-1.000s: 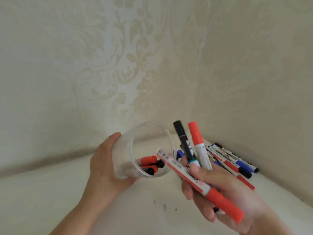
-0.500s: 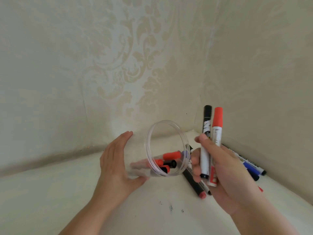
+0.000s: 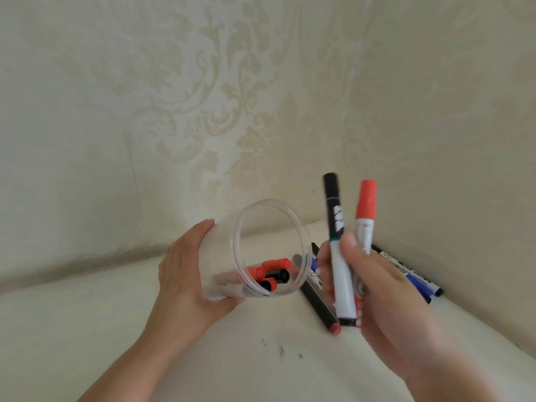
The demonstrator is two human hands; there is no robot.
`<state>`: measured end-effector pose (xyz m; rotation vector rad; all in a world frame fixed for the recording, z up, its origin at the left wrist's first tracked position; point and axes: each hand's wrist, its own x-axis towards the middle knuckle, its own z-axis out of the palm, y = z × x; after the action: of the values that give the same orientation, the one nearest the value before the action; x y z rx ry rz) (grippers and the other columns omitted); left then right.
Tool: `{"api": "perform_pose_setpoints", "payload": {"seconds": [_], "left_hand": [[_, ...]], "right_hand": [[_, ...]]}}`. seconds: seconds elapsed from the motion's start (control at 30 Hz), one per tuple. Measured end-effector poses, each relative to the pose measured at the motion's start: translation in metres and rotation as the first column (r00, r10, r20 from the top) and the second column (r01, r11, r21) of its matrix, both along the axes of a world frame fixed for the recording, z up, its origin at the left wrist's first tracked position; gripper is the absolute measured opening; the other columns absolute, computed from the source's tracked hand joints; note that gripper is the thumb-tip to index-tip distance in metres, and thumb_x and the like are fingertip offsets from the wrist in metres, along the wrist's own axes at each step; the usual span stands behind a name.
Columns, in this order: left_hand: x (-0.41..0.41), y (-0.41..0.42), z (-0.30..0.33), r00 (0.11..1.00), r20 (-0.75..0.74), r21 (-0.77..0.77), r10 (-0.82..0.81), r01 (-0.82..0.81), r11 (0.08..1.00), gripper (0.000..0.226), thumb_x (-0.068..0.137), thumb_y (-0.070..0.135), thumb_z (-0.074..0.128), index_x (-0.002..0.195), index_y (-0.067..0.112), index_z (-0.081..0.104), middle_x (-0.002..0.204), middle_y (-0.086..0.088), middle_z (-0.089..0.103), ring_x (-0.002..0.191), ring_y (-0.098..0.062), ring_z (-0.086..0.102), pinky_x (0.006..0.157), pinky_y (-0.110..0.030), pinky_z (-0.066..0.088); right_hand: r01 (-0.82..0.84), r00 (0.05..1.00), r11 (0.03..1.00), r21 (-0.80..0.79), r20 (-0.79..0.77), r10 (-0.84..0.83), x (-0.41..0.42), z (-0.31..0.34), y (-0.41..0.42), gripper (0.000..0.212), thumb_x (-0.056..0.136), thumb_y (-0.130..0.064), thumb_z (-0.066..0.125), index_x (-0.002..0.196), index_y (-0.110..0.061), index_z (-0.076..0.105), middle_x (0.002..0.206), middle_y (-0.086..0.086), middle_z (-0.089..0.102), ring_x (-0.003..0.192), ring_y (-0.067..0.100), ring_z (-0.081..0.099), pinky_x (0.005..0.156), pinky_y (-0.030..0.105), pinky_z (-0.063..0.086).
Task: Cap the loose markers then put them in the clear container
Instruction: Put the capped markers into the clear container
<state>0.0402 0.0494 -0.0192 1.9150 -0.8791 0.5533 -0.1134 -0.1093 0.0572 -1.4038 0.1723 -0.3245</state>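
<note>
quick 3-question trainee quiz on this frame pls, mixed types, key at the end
1. True or false: the clear container stands upright on the surface.
2. Which two markers does the right hand hold? A) blue and black B) black-capped marker and red-capped marker C) two red ones
3. Fill in: the left hand grips the container by its ____, mouth turned toward the right hand.

Key:
1. False; it is held tipped on its side, with capped markers lying inside.
2. B
3. Closed bottom end
</note>
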Motion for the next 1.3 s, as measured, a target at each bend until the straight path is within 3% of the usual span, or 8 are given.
{"api": "perform_pose_setpoints", "payload": {"seconds": [0.27, 0.5, 0.63, 0.73, 0.83, 1.03, 1.13, 1.3], "left_hand": [[-0.003, -0.005, -0.001, 0.996, 0.092, 0.051, -0.018, 0.013, 0.999, 0.100, 0.047, 0.054, 0.069, 0.131, 0.042, 0.017, 0.129, 0.050, 0.012, 0.120, 0.022, 0.019, 0.098, -0.035, 0.028], [-0.001, -0.010, -0.006, 0.987, 0.159, 0.143, -0.002, -0.021, 0.990, 0.107, 0.048, 0.043, 0.069, 0.134, 0.051, 0.006, 0.139, 0.016, 0.027, 0.128, -0.008, 0.027, 0.104, -0.024, 0.017], [0.003, -0.009, -0.009, 0.991, 0.134, 0.118, -0.002, -0.014, 0.993, 0.102, 0.047, 0.044, 0.072, 0.131, 0.047, 0.014, 0.131, 0.038, 0.020, 0.125, 0.006, 0.023, 0.103, -0.019, 0.015], [0.006, -0.006, -0.009, 0.993, 0.118, 0.108, -0.007, -0.006, 0.994, 0.115, 0.044, 0.035, 0.084, 0.133, 0.050, 0.012, 0.133, 0.047, 0.012, 0.124, 0.015, 0.019, 0.103, -0.018, 0.018], [0.007, -0.004, -0.010, 0.986, 0.168, 0.142, -0.009, -0.015, 0.990, 0.126, 0.041, 0.022, 0.089, 0.131, 0.056, 0.009, 0.136, 0.044, 0.010, 0.128, 0.000, 0.026, 0.104, -0.034, 0.024], [0.005, -0.003, -0.005, 0.998, 0.056, 0.073, -0.024, 0.020, 0.997, 0.112, 0.046, 0.033, 0.081, 0.126, 0.062, 0.009, 0.128, 0.051, 0.012, 0.121, 0.021, 0.018, 0.102, -0.033, 0.027], [0.004, 0.000, -0.005, 0.995, -0.068, -0.002, -0.076, 0.076, 0.997, 0.102, 0.043, 0.048, 0.074, 0.130, 0.048, 0.020, 0.132, 0.039, 0.023, 0.125, 0.006, 0.029, 0.103, -0.029, 0.028], [0.009, -0.001, -0.005, 0.966, -0.192, -0.179, -0.175, 0.141, 0.974, 0.100, 0.040, 0.039, 0.077, 0.123, 0.054, 0.023, 0.126, 0.042, 0.031, 0.120, 0.018, 0.031, 0.091, 0.002, 0.026]], "right_hand": [[0.233, 0.952, 0.921, -0.312, 0.266, -0.151, 0.016, 0.008, 0.014, 0.004, 0.074, -0.021, 0.068, 0.071, -0.023, 0.066, 0.063, -0.007, 0.071, 0.056, 0.012, 0.065, 0.055, 0.031, 0.057], [0.432, 0.901, 0.782, -0.450, 0.254, -0.351, 0.028, -0.004, 0.011, 0.049, 0.046, -0.043, 0.080, 0.087, -0.033, 0.055, 0.070, 0.008, 0.059, 0.055, 0.016, 0.056, 0.052, 0.030, 0.048], [0.510, 0.831, 0.825, -0.242, 0.387, -0.401, 0.016, 0.005, 0.007, 0.040, 0.056, -0.034, 0.077, 0.085, -0.024, 0.050, 0.058, 0.002, 0.051, 0.044, 0.016, 0.052, 0.041, 0.026, 0.043], [0.460, 0.879, 0.786, -0.413, 0.338, -0.337, 0.017, -0.006, 0.012, 0.021, 0.072, -0.022, 0.074, 0.079, -0.028, 0.055, 0.068, 0.002, 0.064, 0.055, 0.020, 0.065, 0.048, 0.040, 0.049], [0.308, 0.951, 0.723, -0.619, 0.214, -0.223, 0.019, -0.017, 0.009, 0.029, 0.068, -0.032, 0.074, 0.091, -0.037, 0.058, 0.081, -0.009, 0.062, 0.068, 0.002, 0.059, 0.058, 0.017, 0.046], [0.544, 0.831, 0.662, -0.515, 0.439, -0.341, 0.012, -0.017, -0.005, 0.024, 0.079, -0.009, 0.067, 0.074, -0.032, 0.060, 0.071, -0.008, 0.065, 0.064, 0.010, 0.058, 0.056, 0.015, 0.044], [0.563, 0.819, 0.569, -0.599, 0.312, -0.482, 0.012, -0.025, -0.033, 0.018, 0.086, -0.016, 0.060, 0.080, -0.032, 0.061, 0.068, -0.007, 0.064, 0.059, 0.004, 0.054, 0.052, 0.010, 0.040], [-0.002, 0.902, 0.312, -0.950, -0.136, -0.410, 0.021, -0.054, -0.050, 0.032, 0.084, -0.037, 0.061, 0.115, -0.030, 0.059, 0.100, -0.010, 0.059, 0.087, 0.005, 0.053, 0.070, 0.014, 0.041]]}}
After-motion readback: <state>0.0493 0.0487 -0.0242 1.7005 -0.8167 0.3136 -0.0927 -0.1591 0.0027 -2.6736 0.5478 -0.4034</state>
